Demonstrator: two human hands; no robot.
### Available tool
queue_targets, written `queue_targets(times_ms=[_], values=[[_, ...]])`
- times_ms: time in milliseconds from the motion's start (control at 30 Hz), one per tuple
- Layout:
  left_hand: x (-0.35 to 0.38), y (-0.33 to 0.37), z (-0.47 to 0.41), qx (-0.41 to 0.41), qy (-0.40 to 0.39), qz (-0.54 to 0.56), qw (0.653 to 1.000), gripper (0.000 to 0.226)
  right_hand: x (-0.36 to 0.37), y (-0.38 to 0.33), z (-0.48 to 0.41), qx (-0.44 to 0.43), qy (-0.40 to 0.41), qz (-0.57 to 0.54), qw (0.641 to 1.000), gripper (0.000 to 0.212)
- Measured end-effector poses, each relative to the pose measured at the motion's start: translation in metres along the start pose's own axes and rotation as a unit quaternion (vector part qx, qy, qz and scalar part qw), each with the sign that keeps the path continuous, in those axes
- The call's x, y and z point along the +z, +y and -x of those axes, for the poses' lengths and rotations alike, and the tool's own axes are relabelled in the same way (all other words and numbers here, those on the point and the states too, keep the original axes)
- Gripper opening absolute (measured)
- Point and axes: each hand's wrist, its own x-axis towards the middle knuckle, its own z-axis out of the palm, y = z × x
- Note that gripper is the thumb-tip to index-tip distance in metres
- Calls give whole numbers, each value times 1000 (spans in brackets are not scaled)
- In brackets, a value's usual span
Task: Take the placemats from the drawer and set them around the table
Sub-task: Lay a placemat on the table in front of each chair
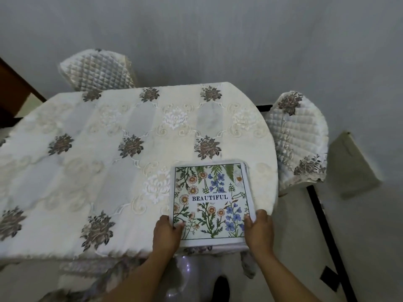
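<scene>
A stack of square placemats [210,203], printed with flowers and the word BEAUTIFUL, lies at the near right corner of the table [109,149]. The table wears a cream embroidered cloth with dark flower motifs. My left hand [166,233] grips the stack's near left edge, thumb on top. At the near right edge, my right hand [259,231] holds the same stack, fingers curled around its side. The stack's near edge reaches the table's edge. No drawer is in view.
A chair [98,70] with a quilted cover stands behind the table at the far left. Another quilted chair [298,138] stands to the right of the table. A beige box-like object [353,164] sits on the floor by the wall at right.
</scene>
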Motion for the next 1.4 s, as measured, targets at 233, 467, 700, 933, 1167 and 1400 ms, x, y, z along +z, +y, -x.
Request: queue_targets(times_ms=[233,467,700,933,1167,1400], values=[[-2,5,-2,19,52,-52,997,39,1,-2,-2,-57,57,34,996,20],[-30,5,4,47,36,38,998,15,-4,-31,19,-45,45,-62,996,18],[-125,-65,14,111,113,94,983,16,39,-108,112,-80,28,-102,991,15],[-278,-239,35,132,191,102,967,18,137,-215,264,-111,9,-127,986,16],[-385,-335,4,120,231,62,963,21,214,-305,340,-144,-11,-134,980,20],[-393,-334,-97,123,221,68,965,21,261,-359,280,-156,8,-85,984,24]])
